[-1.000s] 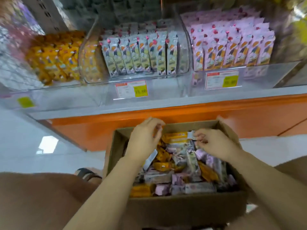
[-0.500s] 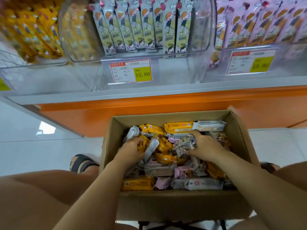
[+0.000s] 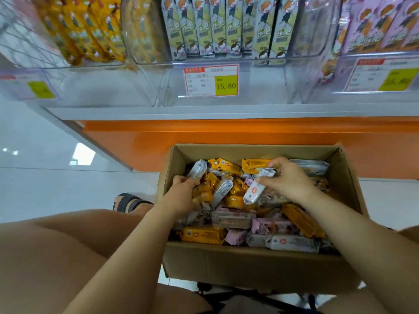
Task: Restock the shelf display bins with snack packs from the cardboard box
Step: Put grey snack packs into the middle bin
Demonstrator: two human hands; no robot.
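The right grip is closed in a pinch, thumb and fingertips round the upper end of a white pack that tilts down and to the left above the heap. The left grip is curled too, its fingers round the lower end of a grey-white pack whose top points toward the far-left corner of the cardboard box. Both are inside the box, the left near its left wall, the right near the middle of its far edge. The box is open at the top and heaped with loose snack packs lying at all angles: orange, pink and grey-white, with an orange pack flat against the near-left corner. The box sits between the person's bare knees, with something dark and unclear below its near edge. A foot in a dark sandal rests on the floor just left of the box. The floor is glossy white tile with a bright patch of reflected light. Beyond the box's far edge runs an orange base panel, and above it the pale shelf. On the shelf stand clear display bins side by side: yellow packs on the left, green-white packs upright in a row in the middle bin, pink packs on the right. A price tag on the middle bin's front reads 15.80.
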